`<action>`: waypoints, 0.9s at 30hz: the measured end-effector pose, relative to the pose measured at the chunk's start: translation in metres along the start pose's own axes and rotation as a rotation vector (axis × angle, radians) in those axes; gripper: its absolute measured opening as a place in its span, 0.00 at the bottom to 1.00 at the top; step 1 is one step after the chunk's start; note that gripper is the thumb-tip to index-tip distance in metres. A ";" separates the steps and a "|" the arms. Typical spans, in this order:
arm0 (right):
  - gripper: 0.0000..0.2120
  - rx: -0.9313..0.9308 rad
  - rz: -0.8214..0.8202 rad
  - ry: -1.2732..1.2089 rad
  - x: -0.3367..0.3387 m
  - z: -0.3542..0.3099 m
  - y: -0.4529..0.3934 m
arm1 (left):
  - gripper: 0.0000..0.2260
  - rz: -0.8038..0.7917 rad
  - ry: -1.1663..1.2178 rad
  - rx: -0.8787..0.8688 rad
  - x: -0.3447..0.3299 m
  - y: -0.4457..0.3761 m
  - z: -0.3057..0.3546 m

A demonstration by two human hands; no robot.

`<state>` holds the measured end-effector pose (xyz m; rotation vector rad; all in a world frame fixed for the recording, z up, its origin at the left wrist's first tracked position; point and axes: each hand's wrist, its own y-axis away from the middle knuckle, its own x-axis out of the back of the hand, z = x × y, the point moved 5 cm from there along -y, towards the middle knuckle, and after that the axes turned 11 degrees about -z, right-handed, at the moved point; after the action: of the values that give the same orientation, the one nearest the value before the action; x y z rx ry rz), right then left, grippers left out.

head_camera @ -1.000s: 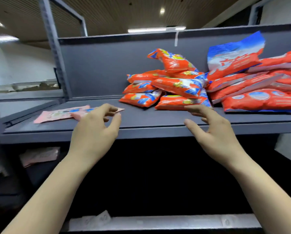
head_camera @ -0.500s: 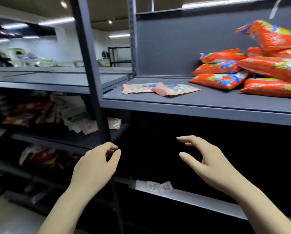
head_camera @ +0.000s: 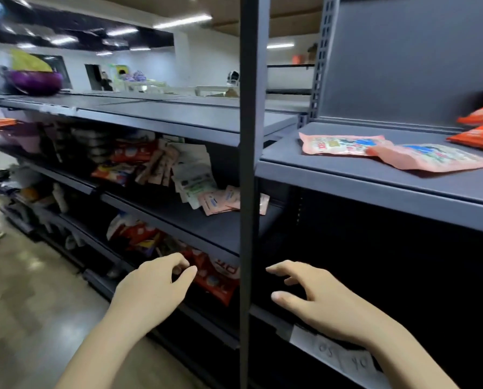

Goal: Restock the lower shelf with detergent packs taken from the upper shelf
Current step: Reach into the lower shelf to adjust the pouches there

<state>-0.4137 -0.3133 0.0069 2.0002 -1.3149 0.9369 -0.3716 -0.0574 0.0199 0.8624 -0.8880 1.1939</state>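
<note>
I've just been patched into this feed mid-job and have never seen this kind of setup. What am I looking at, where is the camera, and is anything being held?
There is no machine here: a person works with two bare hands. The one picture comes from a camera worn on the head, looking forward and down.

The left hand and the right hand hang in front of the dark shelving, fingers loosely curled, with nothing in either grip.

At upper right is the upper shelf. Two flat pink packets lie on it, overlapping. At the right edge of the picture are the orange detergent packs, only partly in view.

Below the right hand, the lower shelf edge carries handwritten paper labels. The space above it is too dark to see into.

A dark upright post splits the view; the neighbouring bay to the left holds mixed packets.
</note>
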 end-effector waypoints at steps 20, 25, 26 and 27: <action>0.19 0.081 -0.202 -0.021 -0.057 -0.030 -0.187 | 0.10 0.041 0.080 0.167 0.027 -0.114 -0.139; 0.19 0.004 -0.175 0.030 -0.062 -0.053 -0.247 | 0.10 0.027 0.084 0.123 0.053 -0.161 -0.194; 0.19 -0.016 -0.167 0.038 -0.063 -0.060 -0.260 | 0.10 0.022 0.083 0.110 0.060 -0.171 -0.206; 0.19 -0.041 -0.159 0.042 -0.065 -0.067 -0.272 | 0.10 0.016 0.072 0.099 0.068 -0.181 -0.219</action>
<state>-0.1949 -0.1294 -0.0259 2.0097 -1.1246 0.8658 -0.1598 0.1390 -0.0224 0.8876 -0.7840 1.2839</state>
